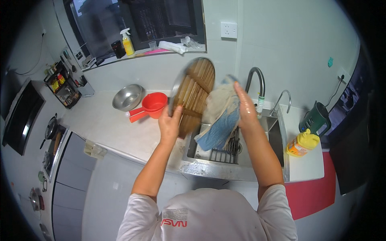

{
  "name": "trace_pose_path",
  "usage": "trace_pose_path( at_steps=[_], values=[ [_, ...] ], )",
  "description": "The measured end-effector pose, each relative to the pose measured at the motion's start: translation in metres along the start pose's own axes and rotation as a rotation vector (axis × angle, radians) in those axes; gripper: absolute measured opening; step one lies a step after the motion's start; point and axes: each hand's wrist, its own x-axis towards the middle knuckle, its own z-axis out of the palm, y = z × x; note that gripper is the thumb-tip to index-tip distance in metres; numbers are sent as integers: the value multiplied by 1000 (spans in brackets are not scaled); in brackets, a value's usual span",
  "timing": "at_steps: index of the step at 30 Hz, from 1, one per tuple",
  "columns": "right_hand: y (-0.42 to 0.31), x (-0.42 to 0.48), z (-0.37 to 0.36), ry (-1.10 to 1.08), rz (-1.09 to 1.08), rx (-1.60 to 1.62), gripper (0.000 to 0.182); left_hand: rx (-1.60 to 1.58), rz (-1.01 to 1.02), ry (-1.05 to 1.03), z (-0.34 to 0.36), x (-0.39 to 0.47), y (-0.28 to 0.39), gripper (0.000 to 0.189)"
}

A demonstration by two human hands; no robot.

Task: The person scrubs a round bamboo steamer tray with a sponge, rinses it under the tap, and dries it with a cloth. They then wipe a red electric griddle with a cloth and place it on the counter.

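Observation:
My left hand (169, 122) grips the near edge of a round slatted lid or tray (193, 90), brown and apparently of bamboo or wood with cross slats. It is tilted up on its side above the counter at the sink's left edge, blurred along its rim. In my right hand (245, 105) is a blue and beige cloth (220, 116), bunched at the top and hanging down over the sink. The cloth is close to the slatted face; whether they touch I cannot tell. Below lies the stainless steel sink (232, 171), with a wire rack (224, 156) inside.
Red plastic dippers (153, 102) and a steel bowl (128, 97) stand on the left counter. Behind the sink rise a flexible faucet (256, 75) and a thin tap (286, 93). A green jug (313, 119) and yellow bottle (302, 144) occupy the right end.

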Motion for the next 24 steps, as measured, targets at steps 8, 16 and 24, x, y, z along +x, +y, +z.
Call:
trace_pose_path(
  at_steps=[8, 16, 24],
  values=[
    [1, 53, 8, 282, -603, -685, 34, -535, -416, 84, 13, -31, 15, 34],
    [56, 1, 82, -199, -981, -1068, 33, -346, -178, 103, 13, -24, 8, 39],
    [79, -2, 71, -219, -1017, -1224, 38, -564, -211, 227, 1, -16, 32, 48]
  ],
)
